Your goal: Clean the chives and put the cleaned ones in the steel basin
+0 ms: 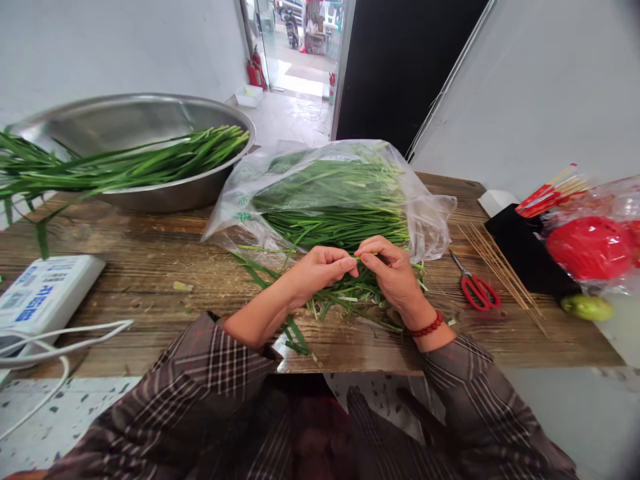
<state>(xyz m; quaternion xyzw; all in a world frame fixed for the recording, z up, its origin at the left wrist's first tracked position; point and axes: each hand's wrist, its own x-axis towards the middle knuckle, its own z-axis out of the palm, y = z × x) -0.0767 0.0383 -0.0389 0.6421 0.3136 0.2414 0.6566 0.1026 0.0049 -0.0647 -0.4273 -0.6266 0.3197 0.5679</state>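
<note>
My left hand (325, 268) and my right hand (389, 267) are close together over the table, both closed in a pinch. A thin green garlic chive (357, 258) shows between their fingertips; most of it is hidden by the fingers. Beneath the hands lies a loose pile of chive leaves and trimmings (350, 293). Just beyond them, a clear plastic bag (430, 220) lies around a big bunch of garlic chives (340, 223). More chives (200, 157) rest in a wide steel basin (165, 200) at the left, their leaves hanging over its rim.
Red-handled scissors (480, 292) and thin wooden skewers (503, 273) lie on the wooden table (165, 320) at the right. Beyond them are a black box (530, 257), a red plastic-wrapped item (590, 247) and a green fruit (587, 307). A white device (50, 293) with cables stands left.
</note>
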